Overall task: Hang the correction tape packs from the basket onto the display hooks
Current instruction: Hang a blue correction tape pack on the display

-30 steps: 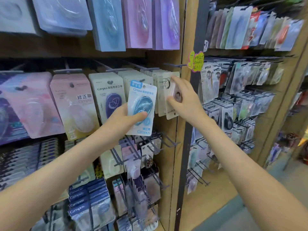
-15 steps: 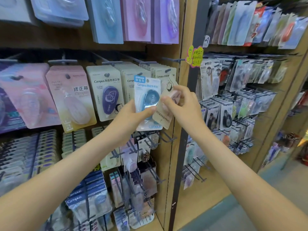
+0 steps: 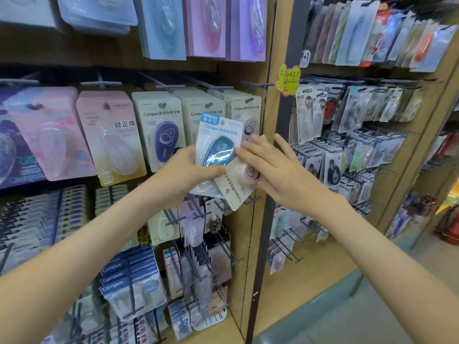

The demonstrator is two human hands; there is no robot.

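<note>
Left hand (image 3: 183,170) grips blue pack (image 3: 218,142); right hand (image 3: 280,170), fingers straight, touches tilted cream pack (image 3: 236,188). Likely light, stiff card; pinch card edge.

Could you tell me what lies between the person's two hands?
In the head view, two packs lie there: a blue pack and, lower, a tilted cream pack.
</note>
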